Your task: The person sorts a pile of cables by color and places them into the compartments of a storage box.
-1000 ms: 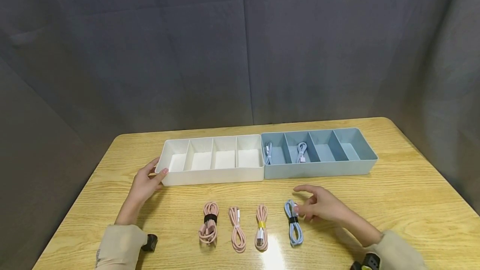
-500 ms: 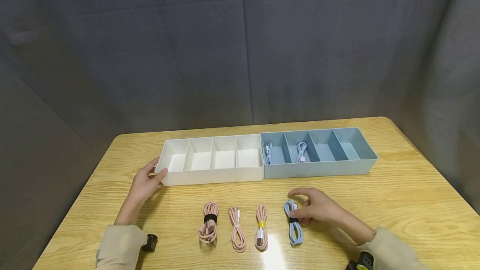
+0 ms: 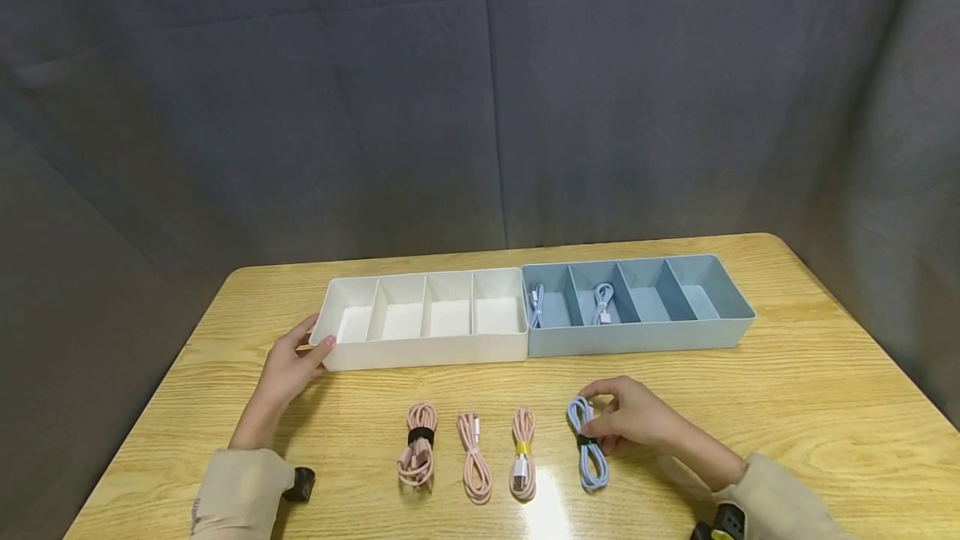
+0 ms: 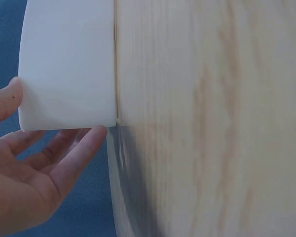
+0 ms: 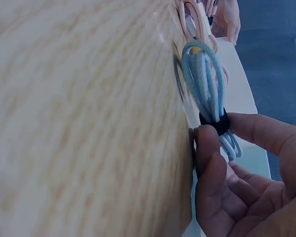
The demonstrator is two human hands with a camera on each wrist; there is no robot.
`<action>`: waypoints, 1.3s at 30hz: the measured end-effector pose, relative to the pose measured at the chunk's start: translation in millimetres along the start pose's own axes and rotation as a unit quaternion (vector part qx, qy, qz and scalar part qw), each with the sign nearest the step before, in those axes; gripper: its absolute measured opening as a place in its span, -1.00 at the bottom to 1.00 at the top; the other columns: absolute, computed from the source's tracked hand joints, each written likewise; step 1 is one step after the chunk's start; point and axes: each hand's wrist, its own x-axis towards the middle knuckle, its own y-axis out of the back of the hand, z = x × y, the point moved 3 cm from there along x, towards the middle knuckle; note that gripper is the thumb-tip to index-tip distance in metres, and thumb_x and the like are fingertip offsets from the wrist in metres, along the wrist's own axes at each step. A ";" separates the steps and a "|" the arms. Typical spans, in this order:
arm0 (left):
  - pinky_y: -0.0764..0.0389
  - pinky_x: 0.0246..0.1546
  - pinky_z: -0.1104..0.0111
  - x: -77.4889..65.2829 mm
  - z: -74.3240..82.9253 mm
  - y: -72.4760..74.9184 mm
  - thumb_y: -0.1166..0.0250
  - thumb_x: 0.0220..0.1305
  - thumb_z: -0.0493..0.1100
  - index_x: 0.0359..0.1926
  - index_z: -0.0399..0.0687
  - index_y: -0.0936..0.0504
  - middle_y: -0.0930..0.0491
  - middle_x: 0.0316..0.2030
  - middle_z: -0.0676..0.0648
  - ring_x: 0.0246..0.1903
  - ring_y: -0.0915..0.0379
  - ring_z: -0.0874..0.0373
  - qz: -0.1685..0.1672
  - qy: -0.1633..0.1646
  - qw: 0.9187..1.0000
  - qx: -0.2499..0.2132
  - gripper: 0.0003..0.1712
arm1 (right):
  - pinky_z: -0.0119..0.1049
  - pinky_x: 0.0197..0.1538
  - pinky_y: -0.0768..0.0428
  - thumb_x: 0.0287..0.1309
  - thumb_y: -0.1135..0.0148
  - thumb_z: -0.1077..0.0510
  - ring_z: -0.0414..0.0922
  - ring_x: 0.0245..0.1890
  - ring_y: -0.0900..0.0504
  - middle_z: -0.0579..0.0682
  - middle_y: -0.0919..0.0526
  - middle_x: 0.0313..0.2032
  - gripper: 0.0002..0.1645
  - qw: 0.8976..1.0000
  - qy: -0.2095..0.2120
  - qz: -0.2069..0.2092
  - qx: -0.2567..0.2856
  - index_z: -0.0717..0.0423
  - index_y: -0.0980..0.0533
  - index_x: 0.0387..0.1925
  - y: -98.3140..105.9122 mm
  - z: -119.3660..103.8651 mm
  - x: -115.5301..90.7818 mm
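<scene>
My right hand (image 3: pixel 633 413) pinches a coiled light-blue charging cable (image 3: pixel 591 469) between thumb and fingers. In the right wrist view, the fingers grip this blue cable (image 5: pixel 204 81) at its black strap (image 5: pixel 216 122), close over the table. At the far left, my left hand (image 3: pixel 291 363) holds the front left corner of a white divided storage box (image 3: pixel 427 353). Its thumb is at the rim, and its fingers lie along the end wall, as the left wrist view of the white box (image 4: pixel 69 69) shows.
Three coiled pink cables lie left of the blue one: one with a black strap (image 3: pixel 422 437), one with a pale tie (image 3: pixel 472 461), one with a yellow tie (image 3: pixel 522 448). A blue divided box (image 3: pixel 637 340) adjoins the white one, with two blue cables inside. A dark curtain (image 3: pixel 480 107) hangs behind.
My right hand has moved slightly left and its fingers have come together on the blue cable, whose upper end has shifted a little. The left hand stays at the white box.
</scene>
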 end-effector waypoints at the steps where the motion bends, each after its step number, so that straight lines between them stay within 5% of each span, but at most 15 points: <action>1: -0.61 -0.26 0.22 0.0 0.0 0.0 -0.06 0.34 -0.07 0.35 -0.33 -0.02 -0.29 0.05 -0.44 0.00 -0.36 -0.31 -0.001 0.001 1.000 -0.001 -0.29 | -0.27 -0.61 -0.58 -0.08 -0.33 0.30 -0.15 -0.73 -0.56 0.12 -0.58 -0.68 -0.49 1.000 0.002 -0.001 0.005 0.46 -0.43 -0.06 0.0 0.1 -0.1; 17: -0.61 -0.26 0.22 -0.2 0.7 0.3 -0.07 0.34 -0.07 0.35 -0.32 -0.02 -0.28 0.06 -0.45 0.00 -0.35 -0.31 0.000 -0.002 1.000 0.002 -0.29 | -0.30 -0.58 -0.58 -0.07 -0.29 0.31 -0.18 -0.70 -0.53 0.05 -0.53 -0.70 -0.40 0.999 -0.019 0.006 0.048 0.49 -0.36 0.04 4.0 1.4 -3.7; 39: -0.61 -0.25 0.20 0.2 0.2 0.0 -0.06 0.34 -0.09 0.35 -0.33 -0.03 -0.29 0.05 -0.45 -0.01 -0.36 -0.31 0.001 -0.004 1.000 0.002 -0.30 | -0.24 -0.52 -0.57 0.01 -0.25 0.29 -0.14 -0.63 -0.55 0.09 -0.57 -0.64 -0.36 0.999 0.010 0.020 0.046 0.54 -0.28 0.10 20.9 -9.1 -10.3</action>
